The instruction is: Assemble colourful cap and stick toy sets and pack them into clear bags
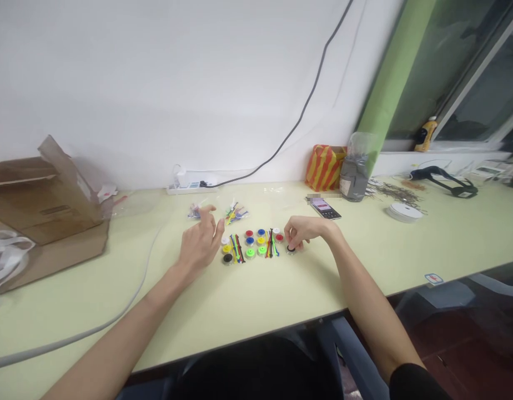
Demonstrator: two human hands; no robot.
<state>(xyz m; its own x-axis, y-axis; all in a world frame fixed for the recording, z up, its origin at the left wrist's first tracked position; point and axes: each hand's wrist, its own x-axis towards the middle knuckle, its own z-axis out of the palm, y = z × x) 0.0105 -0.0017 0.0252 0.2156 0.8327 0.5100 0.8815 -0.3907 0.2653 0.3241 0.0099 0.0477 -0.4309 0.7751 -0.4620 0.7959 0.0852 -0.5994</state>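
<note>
Several small coloured discs (255, 243) in red, blue, yellow, green and white lie in rows on the pale green table (256, 300), with thin coloured sticks (236, 248) between them. My right hand (301, 231) is curled, its fingertips pinching a black disc (290, 250) at the right end of the rows. My left hand (201, 240) hovers just left of the discs with fingers apart and holds nothing. A dark disc (227, 258) lies near its fingertips. Two small clear bags of coloured pieces (235, 213) sit behind the rows.
An open cardboard box (44, 208) stands at the left, a power strip (191, 186) with a dark cable at the wall. A phone (325, 208), a striped bag (325, 165), a clear jar (355, 178) and a white round tin (403, 212) lie to the right.
</note>
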